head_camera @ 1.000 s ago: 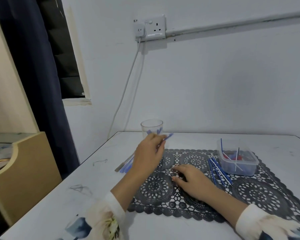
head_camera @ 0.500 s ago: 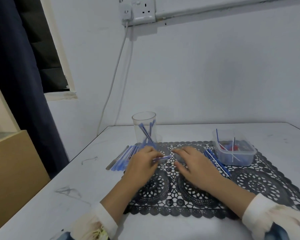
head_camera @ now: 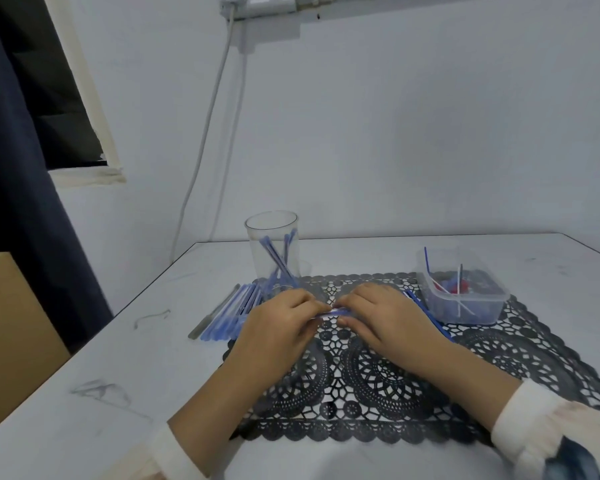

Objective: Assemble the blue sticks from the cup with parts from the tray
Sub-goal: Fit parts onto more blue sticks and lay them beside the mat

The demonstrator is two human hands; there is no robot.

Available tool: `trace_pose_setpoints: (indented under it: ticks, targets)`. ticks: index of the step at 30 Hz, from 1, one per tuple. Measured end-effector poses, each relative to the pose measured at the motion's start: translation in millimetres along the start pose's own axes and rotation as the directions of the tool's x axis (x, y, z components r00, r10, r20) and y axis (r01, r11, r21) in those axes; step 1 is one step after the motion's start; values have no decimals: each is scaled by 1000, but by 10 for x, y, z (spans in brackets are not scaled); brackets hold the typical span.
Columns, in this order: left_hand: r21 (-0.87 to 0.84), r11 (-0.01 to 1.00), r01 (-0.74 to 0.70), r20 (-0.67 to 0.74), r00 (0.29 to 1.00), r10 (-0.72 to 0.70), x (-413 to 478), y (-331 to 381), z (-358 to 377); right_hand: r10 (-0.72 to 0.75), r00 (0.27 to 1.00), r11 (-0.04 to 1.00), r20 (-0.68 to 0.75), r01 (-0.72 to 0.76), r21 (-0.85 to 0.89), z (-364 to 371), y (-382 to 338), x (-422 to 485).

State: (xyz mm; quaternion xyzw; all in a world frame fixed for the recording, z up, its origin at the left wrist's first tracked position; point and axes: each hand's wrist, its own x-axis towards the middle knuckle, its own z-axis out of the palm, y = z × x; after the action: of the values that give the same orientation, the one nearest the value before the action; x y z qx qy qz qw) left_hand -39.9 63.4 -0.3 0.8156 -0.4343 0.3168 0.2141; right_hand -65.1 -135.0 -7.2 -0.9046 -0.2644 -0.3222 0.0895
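The left hand (head_camera: 278,327) has carried one blue stick (head_camera: 331,312) from the cup (head_camera: 272,251) to above the mat (head_camera: 378,382). The right hand (head_camera: 385,317) has come to meet it. Both hands pinch the stick, apparently fitting a part. The tray (head_camera: 465,306) stays at the right.

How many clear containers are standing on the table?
2. The cup stands at the far left corner of the mat; the tray sits on its right side. A faint clear shape beside the cup is unclear.

Dim, bluish, even light; soft overall focus, wide-angle bending toward the edges.
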Motion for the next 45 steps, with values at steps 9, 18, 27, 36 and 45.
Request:
trace_pose_setpoints:
  ticks: [9,18,27,36,45]
  targets:
    - [162,987,9,-108,994,9,30,56,-117,-109,961,994,-253,105,-30,-46,-7,-5]
    - [80,996,46,-84,996,-40,30,141,-71,-207,915,975,-347,164,-149,-78,21,-6]
    - [19,994,107,28,994,-107,36,158,-86,-215,931,970,-295,169,-174,-81,31,-18]
    - [-95,951,293,157,948,-276,50,208,-101,-222,945,970,-240,189,-153,-50,83,-28]
    - [38,967,251,163,953,-254,10,75,-37,-97,991,995,-91,97,-10,9,59,-32]
